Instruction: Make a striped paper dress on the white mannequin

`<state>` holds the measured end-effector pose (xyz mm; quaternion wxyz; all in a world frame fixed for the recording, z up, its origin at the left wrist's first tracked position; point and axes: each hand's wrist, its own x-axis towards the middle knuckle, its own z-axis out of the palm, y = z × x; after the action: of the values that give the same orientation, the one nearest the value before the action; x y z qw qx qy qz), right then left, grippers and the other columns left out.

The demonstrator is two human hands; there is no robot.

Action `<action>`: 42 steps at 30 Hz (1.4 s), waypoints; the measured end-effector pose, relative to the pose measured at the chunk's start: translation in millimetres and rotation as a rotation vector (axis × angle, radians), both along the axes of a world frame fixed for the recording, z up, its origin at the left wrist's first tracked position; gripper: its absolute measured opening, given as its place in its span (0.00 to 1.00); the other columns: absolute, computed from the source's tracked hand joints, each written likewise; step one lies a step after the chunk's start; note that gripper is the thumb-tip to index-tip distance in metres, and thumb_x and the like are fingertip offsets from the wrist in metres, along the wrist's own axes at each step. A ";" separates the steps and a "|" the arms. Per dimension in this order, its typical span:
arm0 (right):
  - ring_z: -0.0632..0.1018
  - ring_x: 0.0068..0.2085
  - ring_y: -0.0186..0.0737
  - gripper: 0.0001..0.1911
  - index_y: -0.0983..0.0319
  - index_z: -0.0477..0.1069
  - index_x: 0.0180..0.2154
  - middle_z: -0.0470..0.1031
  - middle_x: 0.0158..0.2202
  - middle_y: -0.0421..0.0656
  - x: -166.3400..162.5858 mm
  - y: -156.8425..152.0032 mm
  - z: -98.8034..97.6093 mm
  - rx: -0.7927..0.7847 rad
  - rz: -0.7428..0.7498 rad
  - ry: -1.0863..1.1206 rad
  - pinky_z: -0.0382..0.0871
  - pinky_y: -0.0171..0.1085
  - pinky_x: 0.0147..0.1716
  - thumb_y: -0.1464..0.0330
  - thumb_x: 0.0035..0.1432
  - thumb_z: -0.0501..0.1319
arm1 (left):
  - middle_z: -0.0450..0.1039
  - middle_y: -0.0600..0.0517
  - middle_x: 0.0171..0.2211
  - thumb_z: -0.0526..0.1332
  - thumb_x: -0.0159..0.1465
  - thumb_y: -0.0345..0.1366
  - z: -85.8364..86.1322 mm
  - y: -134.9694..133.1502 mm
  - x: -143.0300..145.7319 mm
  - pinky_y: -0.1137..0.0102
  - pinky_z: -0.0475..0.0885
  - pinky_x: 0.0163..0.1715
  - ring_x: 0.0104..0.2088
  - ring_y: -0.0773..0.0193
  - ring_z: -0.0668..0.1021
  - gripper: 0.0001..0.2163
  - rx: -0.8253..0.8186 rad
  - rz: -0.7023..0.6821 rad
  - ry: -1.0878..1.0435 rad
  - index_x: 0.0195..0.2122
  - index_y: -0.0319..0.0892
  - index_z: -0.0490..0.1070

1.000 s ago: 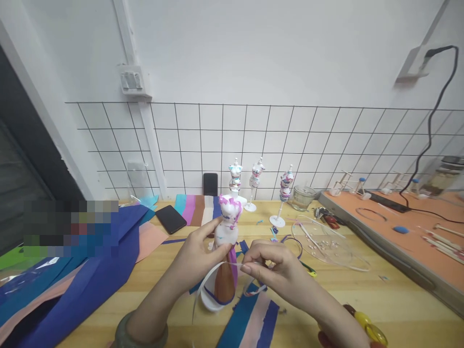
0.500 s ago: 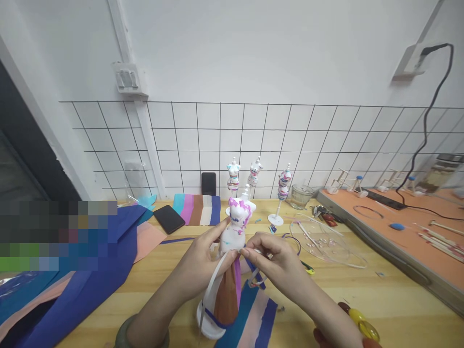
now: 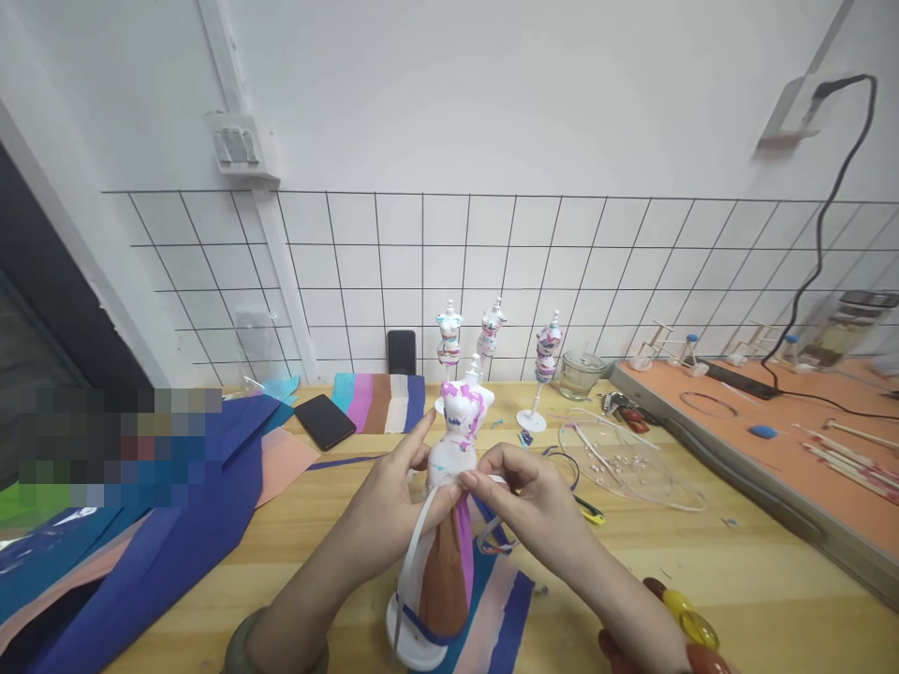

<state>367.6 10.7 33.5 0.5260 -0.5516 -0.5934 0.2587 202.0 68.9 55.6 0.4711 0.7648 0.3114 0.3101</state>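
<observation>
A small white mannequin bust (image 3: 460, 426) with pink and blue marks stands on a round white base (image 3: 411, 646), wearing a brown and pink paper skirt (image 3: 446, 576). My left hand (image 3: 393, 496) grips the bust at its waist from the left. My right hand (image 3: 530, 496) pinches a thin white ribbon (image 3: 411, 562) against the waist; the ribbon hangs down the left of the skirt.
Three more decorated busts (image 3: 488, 342) stand by the wire grid wall. A black phone (image 3: 324, 421), striped coloured paper (image 3: 383, 402), blue sheets (image 3: 175, 524), a clear dish (image 3: 625, 463) with beads and a glass jar (image 3: 580, 374) lie around. An orange board (image 3: 773, 440) sits at right.
The bust has risen and come nearer to me. My right hand has moved in from the right, bringing the ribbon against the waist; my left hand keeps its grip.
</observation>
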 end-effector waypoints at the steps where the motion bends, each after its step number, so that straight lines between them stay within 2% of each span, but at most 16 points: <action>1: 0.63 0.20 0.31 0.16 0.61 0.66 0.24 0.64 0.19 0.36 -0.2 0.4 -0.3 0.005 -0.005 -0.002 0.57 0.31 0.19 0.57 0.54 0.61 | 0.74 0.49 0.47 0.62 0.56 0.33 -0.4 -0.2 0.2 0.63 0.65 0.52 0.48 0.57 0.74 0.37 -0.006 -0.006 -0.004 0.65 0.44 0.45; 7: 0.63 0.21 0.32 0.15 0.61 0.65 0.24 0.63 0.20 0.36 -0.8 1.1 -0.2 0.006 -0.004 0.009 0.57 0.32 0.20 0.58 0.54 0.61 | 0.74 0.49 0.44 0.63 0.57 0.36 -2.0 -1.4 0.5 0.64 0.66 0.50 0.46 0.58 0.74 0.37 -0.009 -0.003 -0.002 0.65 0.42 0.46; 12: 0.62 0.21 0.31 0.16 0.61 0.64 0.24 0.60 0.19 0.35 -1.4 0.3 -1.8 -0.024 0.005 0.053 0.56 0.30 0.17 0.57 0.55 0.60 | 0.73 0.47 0.46 0.62 0.58 0.39 -4.4 0.6 1.3 0.62 0.66 0.51 0.47 0.57 0.74 0.36 -0.001 0.000 -0.007 0.64 0.41 0.46; 18: 0.61 0.20 0.31 0.16 0.61 0.63 0.25 0.59 0.19 0.34 -2.3 0.1 -0.8 -0.033 0.023 0.091 0.55 0.30 0.18 0.57 0.56 0.60 | 0.70 0.49 0.52 0.61 0.59 0.35 -5.3 1.5 0.6 0.67 0.66 0.51 0.50 0.60 0.72 0.27 0.017 -0.044 -0.060 0.60 0.44 0.58; 22: 0.62 0.22 0.31 0.15 0.61 0.63 0.25 0.60 0.20 0.35 -1.8 0.8 -1.6 -0.018 0.037 0.096 0.55 0.31 0.21 0.58 0.56 0.60 | 0.72 0.52 0.50 0.60 0.61 0.33 -1.7 0.5 1.0 0.67 0.67 0.49 0.46 0.61 0.73 0.22 0.033 -0.085 -0.087 0.57 0.47 0.63; 28: 0.62 0.23 0.32 0.15 0.61 0.63 0.25 0.60 0.21 0.35 -0.7 1.9 -5.5 -0.014 0.008 0.041 0.55 0.32 0.22 0.59 0.57 0.59 | 0.73 0.50 0.49 0.61 0.61 0.36 -1.2 1.7 2.6 0.66 0.67 0.48 0.46 0.59 0.73 0.21 0.031 -0.103 -0.107 0.56 0.45 0.64; 34: 0.61 0.21 0.32 0.15 0.61 0.63 0.25 0.59 0.19 0.34 -1.3 3.1 -6.3 -0.012 -0.010 0.018 0.54 0.32 0.21 0.58 0.56 0.59 | 0.73 0.52 0.46 0.59 0.62 0.34 -2.8 2.2 3.1 0.67 0.67 0.46 0.43 0.61 0.73 0.18 0.032 -0.140 -0.130 0.54 0.47 0.67; 42: 0.61 0.22 0.32 0.15 0.61 0.63 0.25 0.59 0.20 0.35 -1.2 2.9 -5.7 0.000 -0.022 -0.003 0.54 0.32 0.21 0.58 0.57 0.58 | 0.73 0.53 0.41 0.59 0.63 0.38 -5.2 3.9 3.1 0.69 0.68 0.44 0.41 0.62 0.72 0.15 -0.011 -0.185 -0.172 0.51 0.47 0.69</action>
<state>366.5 13.6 27.8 0.5281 -0.5585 -0.5880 0.2520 205.2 72.8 50.3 0.5268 0.7583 0.1996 0.3281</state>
